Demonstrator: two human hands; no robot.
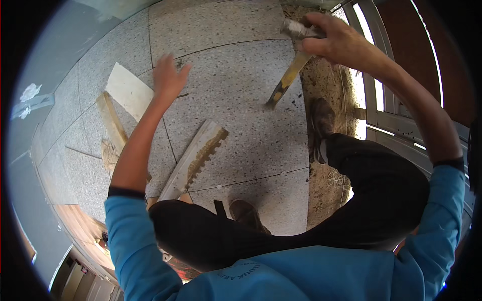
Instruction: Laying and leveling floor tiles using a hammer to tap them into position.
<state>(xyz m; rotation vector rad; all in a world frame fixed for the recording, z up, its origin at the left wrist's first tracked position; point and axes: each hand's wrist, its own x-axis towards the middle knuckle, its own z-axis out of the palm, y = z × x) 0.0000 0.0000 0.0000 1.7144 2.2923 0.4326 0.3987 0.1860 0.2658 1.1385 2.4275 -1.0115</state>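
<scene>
My right hand (pixel 334 41) is closed around a hammer (pixel 290 78) close to its metal head. The hammer's yellow and black handle slants down to the left, its end at or just above the speckled floor tiles (pixel 236 85). My left hand (pixel 169 78) is over the tiles on the left, empty, with the thumb and fingers apart and slightly blurred. Between my left forearm and my foot lies a long pale notched trowel (pixel 193 158), dried brown material along its toothed edge. A white flat piece (pixel 129 91) lies beside my left wrist, partly behind the forearm.
A wooden strip (pixel 111 118) and a thin rod (pixel 83 151) lie at the left. Along the right runs a rough, sandy strip (pixel 324 200) beside a metal-framed door (pixel 396 120). My shoes (pixel 246 214) stand on the tiles and at that strip. A grey wall (pixel 35 135) bounds the left side.
</scene>
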